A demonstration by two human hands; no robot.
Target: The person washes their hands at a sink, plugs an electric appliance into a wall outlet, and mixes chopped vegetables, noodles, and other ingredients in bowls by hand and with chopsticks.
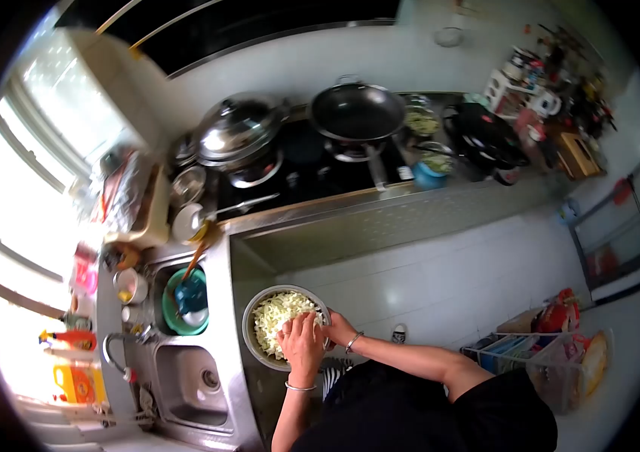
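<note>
A round metal bowl (251, 343) full of pale chopped vegetable (278, 313), possibly cabbage, is held in front of my body beside the sink counter. My left hand (303, 343) reaches over the near rim, its fingers stretched out and lying on the chopped pieces. At the bowl's right side, my right hand (337, 330) grips the rim; part of its fingers is hidden behind the left hand and the bowl.
Left of the bowl, a double sink (192, 377) has a green basin (177, 320) in one compartment. On the stove stand a lidded pot (237, 128) and a wok (358, 113). A blue bowl (429, 177) sits near the counter edge. Storage baskets (554, 369) stand at right.
</note>
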